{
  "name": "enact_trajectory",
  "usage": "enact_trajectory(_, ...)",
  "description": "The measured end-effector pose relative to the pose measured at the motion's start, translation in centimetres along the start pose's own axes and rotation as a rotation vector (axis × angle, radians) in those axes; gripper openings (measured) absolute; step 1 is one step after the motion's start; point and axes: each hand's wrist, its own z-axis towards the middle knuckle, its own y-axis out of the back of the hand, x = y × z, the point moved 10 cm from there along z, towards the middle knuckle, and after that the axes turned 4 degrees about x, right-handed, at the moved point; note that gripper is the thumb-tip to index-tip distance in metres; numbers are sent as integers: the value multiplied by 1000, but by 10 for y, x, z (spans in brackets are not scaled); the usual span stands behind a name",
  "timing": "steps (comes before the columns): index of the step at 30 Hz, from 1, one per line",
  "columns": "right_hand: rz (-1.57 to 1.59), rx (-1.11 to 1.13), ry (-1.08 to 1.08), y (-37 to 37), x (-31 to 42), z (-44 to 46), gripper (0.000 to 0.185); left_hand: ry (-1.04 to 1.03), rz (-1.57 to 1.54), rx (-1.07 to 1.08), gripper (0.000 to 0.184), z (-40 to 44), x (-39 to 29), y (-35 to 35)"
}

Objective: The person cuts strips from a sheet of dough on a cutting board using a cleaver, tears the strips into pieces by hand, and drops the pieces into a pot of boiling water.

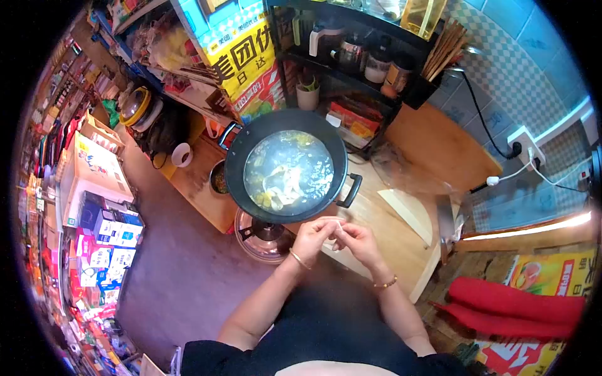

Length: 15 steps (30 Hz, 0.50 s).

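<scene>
A dark two-handled pot [235,156] holds bubbling liquid with pale pieces and some yellowish bits floating in it. Just in front of its near rim, my left hand [313,239] and my right hand [360,244] meet with fingertips pinched together. Between them is a small whitish piece [339,226], too small to name and partly covered by the fingers. A glass lid [276,250] with a dark knob lies below the pot's front edge, to the left of my hands. Part of a small bowl [217,178] shows at the pot's left side.
A wooden board [401,263] lies right of my hands, with a knife [446,225] near its right edge. Behind the pot stands a black shelf with jars [378,62] and a chopstick holder [426,88]. Cords run from a wall socket [525,149].
</scene>
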Motion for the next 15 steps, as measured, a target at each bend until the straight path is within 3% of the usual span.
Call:
enact_trajectory(9,-97,-104,27,1,7,9,18,-170,214,-122,23,6,-23,24)
enact_trajectory(13,0,-49,-41,2,11,5,18,-147,79,-170,24,8,-34,29)
enact_trajectory(15,-40,3,-54,3,5,7,18,-31,-85,-194,23,10,-27,34)
